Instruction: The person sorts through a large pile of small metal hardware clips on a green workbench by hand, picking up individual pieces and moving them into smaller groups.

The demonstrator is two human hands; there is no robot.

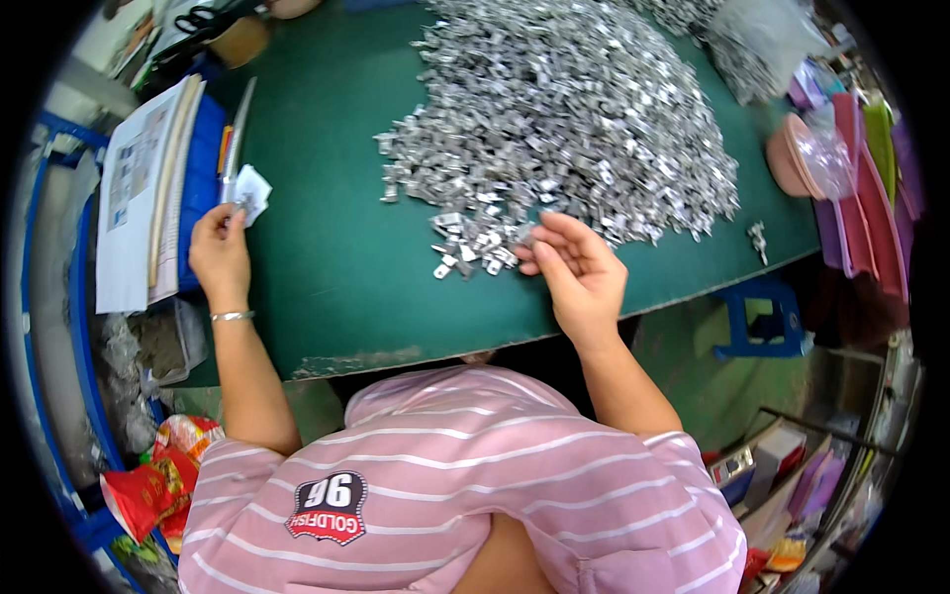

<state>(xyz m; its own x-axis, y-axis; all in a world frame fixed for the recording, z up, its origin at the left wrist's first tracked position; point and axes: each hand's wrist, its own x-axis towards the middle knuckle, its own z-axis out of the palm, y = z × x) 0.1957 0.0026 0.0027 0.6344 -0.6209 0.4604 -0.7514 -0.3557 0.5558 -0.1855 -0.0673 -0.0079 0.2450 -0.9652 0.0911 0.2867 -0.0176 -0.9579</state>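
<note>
Green work table (336, 267), heaped at the far side with a broad pile of small silver metal parts (564, 109). Right hand (579, 272) at the pile's near edge, fingers curled and pinching one small metal piece (527, 236), a few loose parts (465, 252) just beside; left hand (220, 252) well apart at the table's left, gripping a small white packet (251, 191). Farther out, stacked papers (139, 198) along the left edge, pink bowls (792, 153) at the right.
</note>
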